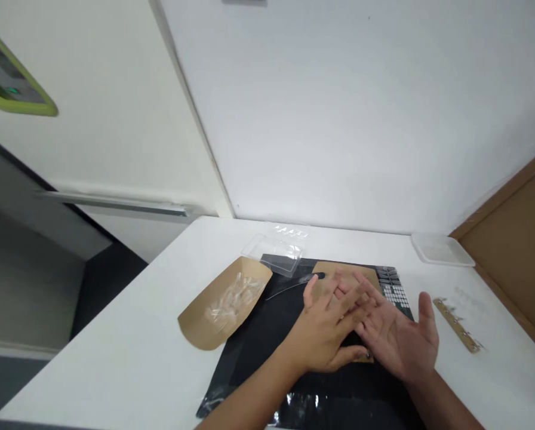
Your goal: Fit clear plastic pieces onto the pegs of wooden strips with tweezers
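Observation:
My left hand (321,334) is palm down with its fingers spread, and its fingertips lie over the fingers of my right hand. My right hand (399,337) is turned palm up, fingers stretched and thumb apart. Neither palm shows anything held. Both hands are above a black sheet (258,352) and a brown card (346,269), which they partly hide. A small shiny metal piece (368,355) shows at the card's near edge, below my left thumb. Left of the hands, a thin dark tool with a rounded tip (294,283) lies on the sheet.
A brown paper tray (196,319) holding clear plastic pieces (236,298) overlaps the sheet's left side. Behind stands a clear plastic box (274,254). A brown strip with small metal pieces (456,325) lies right. A translucent shallow container (442,249) sits near the brown panel (513,251).

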